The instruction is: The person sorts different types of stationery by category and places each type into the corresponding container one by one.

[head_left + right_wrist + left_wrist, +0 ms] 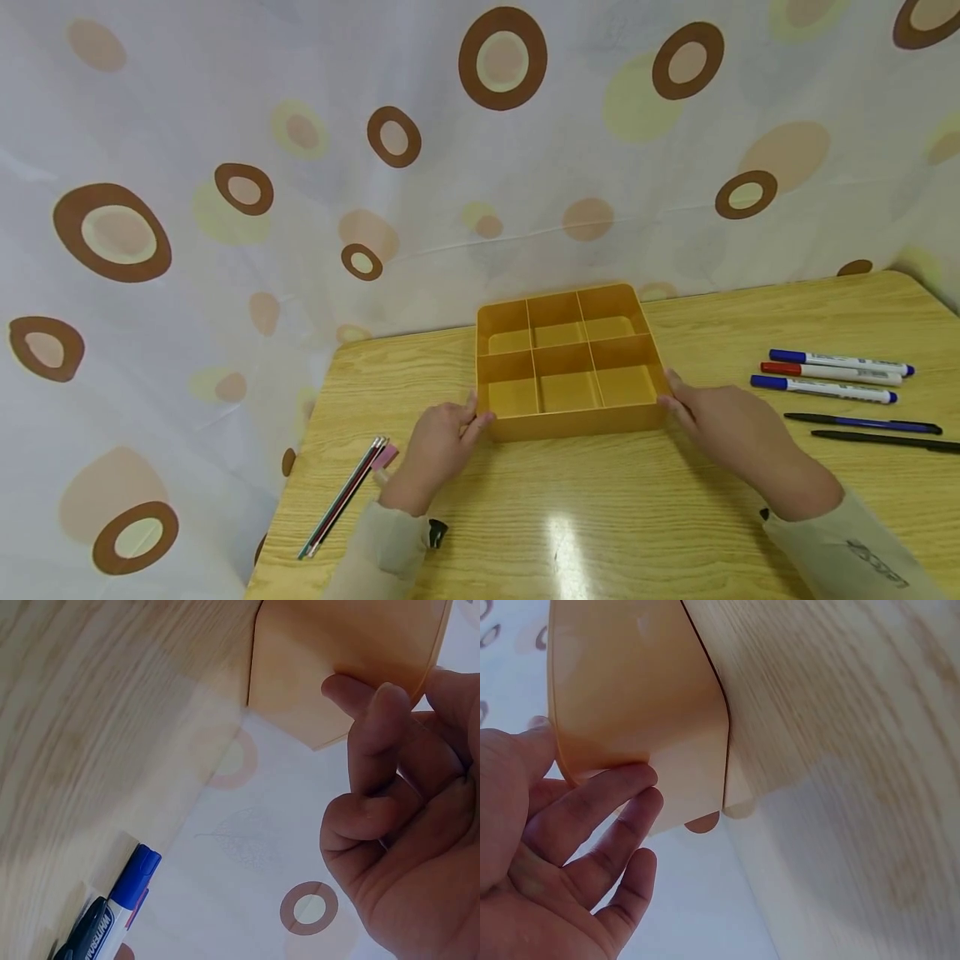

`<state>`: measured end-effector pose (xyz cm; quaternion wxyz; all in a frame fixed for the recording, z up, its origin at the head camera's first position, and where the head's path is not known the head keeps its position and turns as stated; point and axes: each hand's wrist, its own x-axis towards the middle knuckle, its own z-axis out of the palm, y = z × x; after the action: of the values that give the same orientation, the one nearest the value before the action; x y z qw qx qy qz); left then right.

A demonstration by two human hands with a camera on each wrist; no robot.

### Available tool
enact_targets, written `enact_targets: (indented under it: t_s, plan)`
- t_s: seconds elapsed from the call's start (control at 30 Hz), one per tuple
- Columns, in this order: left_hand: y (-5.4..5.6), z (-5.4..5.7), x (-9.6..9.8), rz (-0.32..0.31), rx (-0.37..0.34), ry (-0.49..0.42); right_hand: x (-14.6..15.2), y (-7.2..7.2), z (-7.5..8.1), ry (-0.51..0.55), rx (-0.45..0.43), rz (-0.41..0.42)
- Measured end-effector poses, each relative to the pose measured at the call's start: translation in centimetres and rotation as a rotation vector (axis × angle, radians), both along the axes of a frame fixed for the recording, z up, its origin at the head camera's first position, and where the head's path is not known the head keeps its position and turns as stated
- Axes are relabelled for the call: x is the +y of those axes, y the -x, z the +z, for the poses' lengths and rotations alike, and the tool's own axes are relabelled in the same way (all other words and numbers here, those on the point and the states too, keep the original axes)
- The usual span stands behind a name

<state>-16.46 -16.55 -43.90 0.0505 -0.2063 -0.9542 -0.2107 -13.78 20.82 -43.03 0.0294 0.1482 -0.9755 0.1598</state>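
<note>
A yellow divided tray (577, 423) with several compartments stands on the wooden table, close to the patterned cloth. At its front left corner my left hand (435, 446) pinches the rim, thumb on the near side. My right hand (731, 429) grips the front right corner in the same way. In the left wrist view, the left hand (562, 855) has its fingertips against the tray's outer wall (630, 682), the lower fingers loosely bent. The right wrist view has the right hand (412, 795) with fingertips on the opposite outer wall (322, 645).
Left of the tray lie several pencils (345, 496) beside a pink eraser (385, 457). On the right are three capped markers (832, 371), with a blue-and-black pen (862, 423) and a black pen (885, 439) nearer. The cloth (435, 67) hangs behind the table (600, 517).
</note>
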Motion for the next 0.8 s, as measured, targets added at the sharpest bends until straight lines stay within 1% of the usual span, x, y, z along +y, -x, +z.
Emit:
enact_targets:
  t_s: [0.2,0.3,0.43,0.57,0.7,0.8]
  plan:
    - [-0.6,-0.2,0.0,-0.008,0.017,0.005,0.1,-0.7,-0.2,-0.004,-0.008,-0.007]
    - [-0.8,-0.3,-0.1,-0.011,0.019,0.005,0.1,-1.0,-0.3,-0.013,0.007,-0.005]
    - [-1.4,-0.4,-0.1,-0.015,0.032,0.021,0.2,-1.6,-0.5,-0.020,0.017,-0.003]
    - [-2.2,-0.4,-0.1,-0.026,0.077,0.049,0.2,-2.2,-0.6,-0.028,0.016,0.000]
    - [-2.8,-0.5,-0.1,-0.035,0.114,0.029,0.3,-2.6,-0.7,-0.035,0.020,0.001]
    - [-3.2,-0.3,0.0,-0.040,0.107,0.009,0.4,-2.8,-0.8,-0.043,0.019,-0.004]
